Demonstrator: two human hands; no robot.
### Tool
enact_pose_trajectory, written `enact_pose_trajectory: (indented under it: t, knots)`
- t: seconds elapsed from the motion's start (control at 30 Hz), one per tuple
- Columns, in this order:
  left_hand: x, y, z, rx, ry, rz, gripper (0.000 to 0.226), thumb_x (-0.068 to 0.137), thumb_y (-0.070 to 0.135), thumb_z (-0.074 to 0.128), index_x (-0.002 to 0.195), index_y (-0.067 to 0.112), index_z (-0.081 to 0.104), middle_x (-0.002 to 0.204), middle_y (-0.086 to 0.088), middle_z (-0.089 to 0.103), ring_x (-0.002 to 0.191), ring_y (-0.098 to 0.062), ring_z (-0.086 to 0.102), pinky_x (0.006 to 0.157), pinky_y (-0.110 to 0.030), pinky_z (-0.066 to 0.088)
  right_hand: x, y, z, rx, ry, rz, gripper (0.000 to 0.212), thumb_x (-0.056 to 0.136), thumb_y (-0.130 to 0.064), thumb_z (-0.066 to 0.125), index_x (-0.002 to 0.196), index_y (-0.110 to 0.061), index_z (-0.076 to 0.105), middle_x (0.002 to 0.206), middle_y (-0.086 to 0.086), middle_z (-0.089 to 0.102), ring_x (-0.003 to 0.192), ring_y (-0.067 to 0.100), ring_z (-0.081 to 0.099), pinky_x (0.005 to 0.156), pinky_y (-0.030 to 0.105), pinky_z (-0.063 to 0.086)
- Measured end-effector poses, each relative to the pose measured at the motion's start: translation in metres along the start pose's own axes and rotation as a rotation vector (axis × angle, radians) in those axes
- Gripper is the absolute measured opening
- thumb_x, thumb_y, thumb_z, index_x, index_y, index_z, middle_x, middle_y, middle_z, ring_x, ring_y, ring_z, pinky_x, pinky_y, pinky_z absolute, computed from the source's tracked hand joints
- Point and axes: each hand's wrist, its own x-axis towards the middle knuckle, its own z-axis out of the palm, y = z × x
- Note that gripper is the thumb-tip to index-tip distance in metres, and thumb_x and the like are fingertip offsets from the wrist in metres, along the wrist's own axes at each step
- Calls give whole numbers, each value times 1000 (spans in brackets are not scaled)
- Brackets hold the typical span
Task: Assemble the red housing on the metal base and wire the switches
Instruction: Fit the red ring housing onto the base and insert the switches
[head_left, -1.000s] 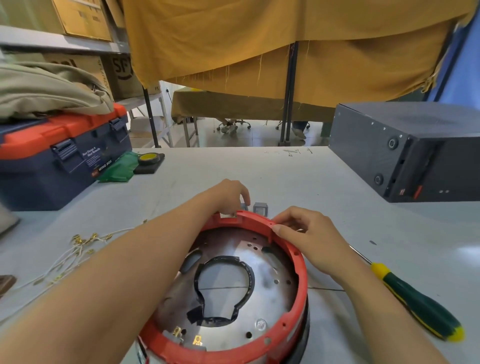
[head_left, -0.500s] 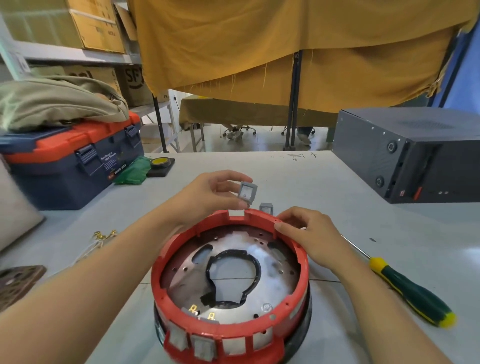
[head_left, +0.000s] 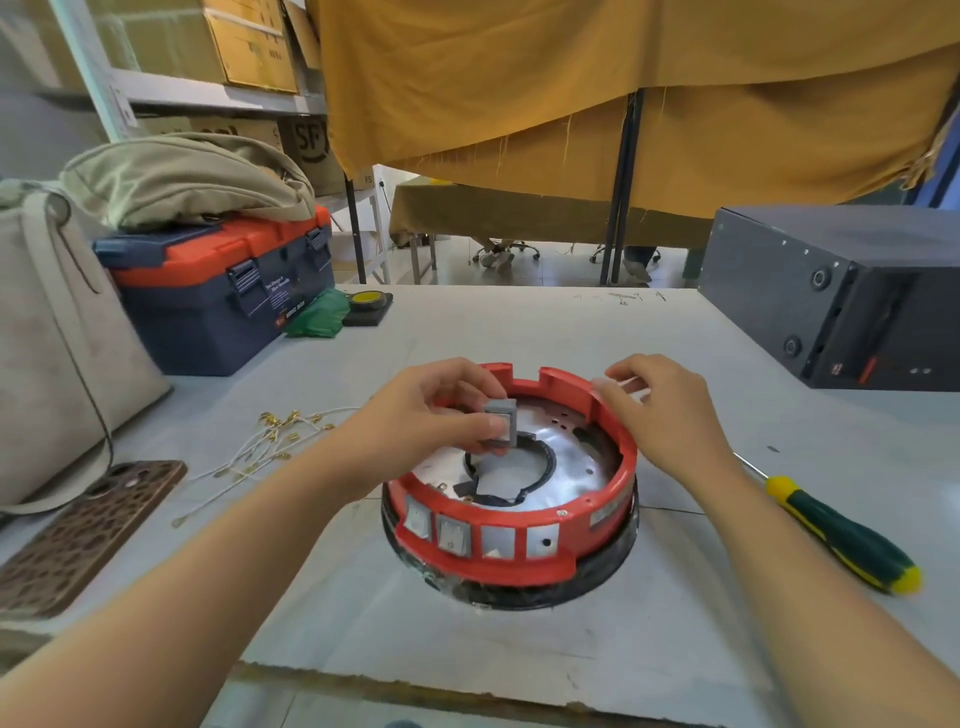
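The red housing (head_left: 519, 564) sits as a ring on the round metal base (head_left: 571, 467) at the table's middle. Two grey switches (head_left: 452, 535) sit in its front wall slots, and the slots to their right show bare metal. My left hand (head_left: 431, 415) pinches a loose grey switch (head_left: 501, 423) above the inside of the ring, near its back left. At the back right, my right hand (head_left: 665, 415) holds the housing's rim, thumb on the rim's top.
White wires with brass terminals (head_left: 260, 447) lie left of the housing. A green and yellow screwdriver (head_left: 841, 540) lies to the right. A blue and orange toolbox (head_left: 218, 301) stands back left, a dark box (head_left: 841, 296) back right, and a brown phone case (head_left: 78, 535) front left.
My left hand picked the grey switch up from behind the ring and carried it over the ring's inside. The view pulled back, showing the housing's front wall. My right hand stayed on the rim.
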Motion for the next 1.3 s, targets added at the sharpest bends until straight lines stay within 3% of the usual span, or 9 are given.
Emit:
enact_pose_trajectory:
  t: [0.13,0.23,0.43,0.53,0.7,0.87,1.1,1.17,1.3]
  knots:
    - [-15,-2,-2,71,57,1,19,80,16,72,95,27,67,96,-4,67,77,-16,73,64,-13,52,-22,-30,-14,182,-110,-155,6,87,-23,64,88,-22,69,91,-9,67,82,3,59,76,10,44]
    - [-26,-3,-2,147,114,28,17,78,26,71,92,36,68,84,12,68,72,-4,70,56,-7,48,-41,-50,-20,352,-275,-187,9,88,-22,63,91,-26,70,90,-19,67,88,-7,58,71,-1,40]
    - [-48,-5,6,125,71,84,25,71,49,59,93,47,71,89,19,72,83,-1,69,60,-12,52,-68,-67,-18,396,-439,-259,20,87,-28,63,102,-42,65,94,-25,67,95,-7,59,78,6,47]
    - [-58,-10,10,87,54,107,31,77,46,54,102,38,71,93,11,74,87,-8,70,67,-18,55,-78,-69,-18,379,-430,-278,23,86,-30,64,96,-50,61,96,-30,64,96,-9,57,75,4,47]
    - [-75,-13,17,114,93,161,30,75,34,65,104,27,71,89,5,74,82,-10,71,70,-17,55,-90,-71,-15,421,-381,-286,13,83,-29,67,91,-39,66,89,-26,66,89,-7,61,71,2,45]
    - [-89,-23,26,162,152,185,20,78,13,72,97,20,68,91,3,71,76,-11,72,71,-28,58,-103,-71,-14,384,-404,-312,17,74,-31,75,87,-35,65,87,-26,64,87,-9,60,70,1,42]
    - [-93,-31,42,223,229,192,19,74,20,76,90,25,68,85,7,68,71,-7,70,67,-18,56,-110,-68,-11,162,-334,-359,16,75,-36,74,89,-36,65,89,-23,56,95,-1,49,79,11,39]
    - [-93,-31,44,230,242,182,20,73,22,76,91,23,70,86,6,68,71,-8,70,67,-21,56,-111,-66,-10,158,-336,-347,16,75,-35,74,89,-36,65,96,-21,53,98,1,47,83,18,39]
    - [-93,-31,49,294,287,178,23,73,23,77,96,20,72,85,6,69,72,-10,69,70,-28,57,-112,-61,-9,195,-353,-323,21,76,-33,74,90,-38,59,103,-22,53,102,-3,47,84,13,40]
